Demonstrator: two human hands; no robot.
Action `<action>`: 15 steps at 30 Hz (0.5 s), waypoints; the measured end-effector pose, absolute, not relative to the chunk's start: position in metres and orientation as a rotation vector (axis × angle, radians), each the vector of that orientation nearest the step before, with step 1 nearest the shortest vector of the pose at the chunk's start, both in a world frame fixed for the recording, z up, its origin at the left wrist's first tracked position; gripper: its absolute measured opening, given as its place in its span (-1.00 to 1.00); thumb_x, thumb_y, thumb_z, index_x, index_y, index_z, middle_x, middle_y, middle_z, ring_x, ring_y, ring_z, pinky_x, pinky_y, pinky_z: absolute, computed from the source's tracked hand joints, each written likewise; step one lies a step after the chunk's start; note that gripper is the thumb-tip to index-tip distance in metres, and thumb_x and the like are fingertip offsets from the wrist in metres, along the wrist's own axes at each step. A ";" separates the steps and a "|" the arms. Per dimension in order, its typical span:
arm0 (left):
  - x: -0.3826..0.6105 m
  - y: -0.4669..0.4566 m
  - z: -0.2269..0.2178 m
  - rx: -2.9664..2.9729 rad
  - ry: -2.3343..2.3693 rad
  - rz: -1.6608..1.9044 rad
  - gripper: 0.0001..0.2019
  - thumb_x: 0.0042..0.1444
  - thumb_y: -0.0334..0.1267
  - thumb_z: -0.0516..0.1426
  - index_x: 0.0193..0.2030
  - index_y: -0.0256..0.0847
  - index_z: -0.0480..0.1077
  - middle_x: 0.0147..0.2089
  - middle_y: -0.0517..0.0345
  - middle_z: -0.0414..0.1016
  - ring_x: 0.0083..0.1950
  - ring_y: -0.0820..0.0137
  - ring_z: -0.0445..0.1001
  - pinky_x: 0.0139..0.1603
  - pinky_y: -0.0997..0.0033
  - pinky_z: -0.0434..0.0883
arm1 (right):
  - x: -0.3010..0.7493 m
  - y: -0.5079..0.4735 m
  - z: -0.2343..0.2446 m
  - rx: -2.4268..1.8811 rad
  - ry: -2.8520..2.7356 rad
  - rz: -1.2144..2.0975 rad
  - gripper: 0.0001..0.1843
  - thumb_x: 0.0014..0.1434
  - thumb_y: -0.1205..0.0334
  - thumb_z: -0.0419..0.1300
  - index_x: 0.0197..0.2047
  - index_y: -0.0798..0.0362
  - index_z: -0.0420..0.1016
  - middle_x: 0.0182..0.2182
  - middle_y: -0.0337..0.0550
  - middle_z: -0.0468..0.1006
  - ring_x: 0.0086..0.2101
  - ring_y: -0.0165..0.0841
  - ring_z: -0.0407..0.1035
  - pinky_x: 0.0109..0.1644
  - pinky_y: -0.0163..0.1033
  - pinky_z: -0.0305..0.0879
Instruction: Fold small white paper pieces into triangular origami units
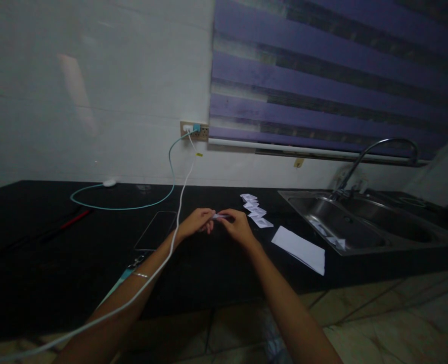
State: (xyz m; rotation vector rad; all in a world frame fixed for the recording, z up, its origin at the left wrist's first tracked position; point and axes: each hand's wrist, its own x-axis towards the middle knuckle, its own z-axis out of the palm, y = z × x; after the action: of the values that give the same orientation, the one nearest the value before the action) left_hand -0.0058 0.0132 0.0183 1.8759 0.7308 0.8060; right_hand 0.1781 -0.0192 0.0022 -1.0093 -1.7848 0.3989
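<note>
Between my two hands, just above the black countertop point(209, 273), is a small piece of folded white paper point(221, 216). My left hand point(199, 221) pinches its left end, and my right hand point(237, 225) grips the right end between thumb and fingers. The fingers cover most of the paper, so its full shape is hidden. To the right of my right hand, several folded paper pieces point(260, 211) lie in a zigzag row. Nearer to me rests a stack of flat white paper sheets point(300, 251).
A phone point(156, 231) with a teal strap point(118, 283) lies by my left forearm. A white cable point(171, 247) crosses over that arm from the wall outlet point(203, 133). A teal cable point(133, 208) loops behind. At right is a steel sink point(296, 202) with a faucet point(375, 144).
</note>
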 end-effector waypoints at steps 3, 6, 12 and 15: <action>-0.005 0.018 0.014 1.906 0.799 0.833 -0.52 0.17 0.16 -0.04 -0.39 -0.28 0.33 -0.58 0.20 0.38 -0.62 0.52 0.31 -0.61 0.55 0.16 | 0.180 -0.020 0.002 -0.989 -1.837 0.319 -0.75 0.14 0.29 0.22 -0.08 0.05 0.52 -0.15 -0.09 0.57 -0.14 -0.30 0.44 -0.02 -0.18 0.34; -0.004 0.020 0.011 1.947 0.876 0.872 -0.53 0.21 0.12 -0.09 -0.38 -0.26 0.32 -0.59 0.23 0.35 -0.62 0.50 0.31 -0.59 0.54 0.19 | 0.180 -0.023 0.005 -0.951 -1.893 0.243 -0.73 0.14 0.30 0.23 -0.05 0.05 0.48 -0.12 -0.08 0.54 -0.10 -0.30 0.40 0.01 -0.17 0.31; 0.000 0.016 0.004 2.103 0.934 0.878 -0.57 0.26 0.04 -0.11 -0.38 -0.25 0.34 -0.54 0.21 0.37 -0.58 0.48 0.35 -0.55 0.52 0.24 | 0.178 -0.025 0.006 -0.984 -2.023 0.130 -0.86 0.20 0.24 0.19 -0.19 0.06 0.52 -0.18 -0.09 0.53 -0.13 -0.31 0.37 0.01 -0.19 0.28; 0.001 0.015 0.001 2.119 0.959 0.848 -0.56 0.27 0.04 -0.14 -0.38 -0.24 0.33 -0.56 0.23 0.36 -0.60 0.48 0.34 -0.56 0.52 0.25 | 0.179 -0.026 0.005 -1.066 -2.114 0.066 -0.84 0.21 0.21 0.17 -0.20 0.08 0.53 -0.19 -0.07 0.52 -0.14 -0.30 0.36 -0.01 -0.20 0.27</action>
State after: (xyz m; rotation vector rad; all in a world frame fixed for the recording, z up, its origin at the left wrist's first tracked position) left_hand 0.0013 0.0150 0.0008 2.1190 0.9587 0.8478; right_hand 0.1792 -0.0260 0.0046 -1.0662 -2.1136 0.0664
